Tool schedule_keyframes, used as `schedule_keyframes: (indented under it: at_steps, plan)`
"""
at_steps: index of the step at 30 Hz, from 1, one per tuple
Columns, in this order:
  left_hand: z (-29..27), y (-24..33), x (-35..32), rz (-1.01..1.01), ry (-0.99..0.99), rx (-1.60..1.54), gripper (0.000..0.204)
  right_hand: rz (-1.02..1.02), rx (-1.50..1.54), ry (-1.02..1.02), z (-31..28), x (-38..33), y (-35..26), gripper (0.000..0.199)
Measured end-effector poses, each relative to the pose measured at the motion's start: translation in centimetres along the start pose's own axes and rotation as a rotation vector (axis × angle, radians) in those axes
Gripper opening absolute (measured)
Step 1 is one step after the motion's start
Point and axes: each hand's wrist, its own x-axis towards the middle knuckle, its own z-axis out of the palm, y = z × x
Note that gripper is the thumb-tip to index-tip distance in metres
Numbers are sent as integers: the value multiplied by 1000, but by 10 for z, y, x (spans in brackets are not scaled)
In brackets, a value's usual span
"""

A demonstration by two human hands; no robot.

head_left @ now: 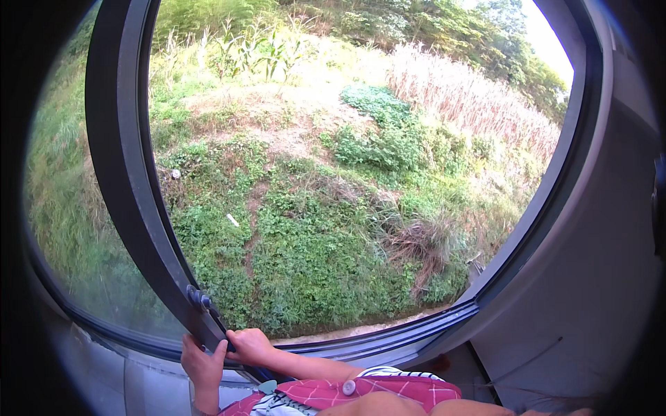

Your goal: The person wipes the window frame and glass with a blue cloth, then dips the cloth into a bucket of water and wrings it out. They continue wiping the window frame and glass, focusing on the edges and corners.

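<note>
Both hands grip the lower end of the dark window frame (pixel 121 173). The left hand (pixel 202 362) wraps its fingers around the frame's outer edge; the right hand (pixel 248 345) closes on the inner edge, just below the handle (pixel 200 299). Beyond the glass lies a grassy slope (pixel 326 229).

From my feed, daylight pours in through the window opening (pixel 361 194), strongest toward one o'clock where the sky blows out to white. The dark window frame (pixel 132 208) and the interior wall toward three o'clock sit in shade. Fisheye warping bows every straight edge, and black vignette fills the corners. Through the glass pane (pixel 69 208) at nine o'clock the grass looks hazy and soft; the centre is sharp.
</note>
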Motion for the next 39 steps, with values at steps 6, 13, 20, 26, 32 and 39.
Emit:
schedule_keyframes:
  at_steps: [6,13,20,26,32,39]
  plan:
    - [1,3,0,2,27,19,53,-42,46,-32,0,0,1,39]
    - [4,8,-4,8,-32,-14,54,-180,126,-18,-5,-4,28,36]
    - [7,10,-3,12,-141,20,48,-96,153,-57,-26,-11,29,36]
    - [11,17,0,102,-113,121,53,-207,206,-39,-12,-5,37,35]
    - [20,16,-1,135,-26,188,48,-253,244,-22,-6,-3,43,33]
    - [23,18,1,195,54,194,41,-175,259,12,-9,-5,35,35]
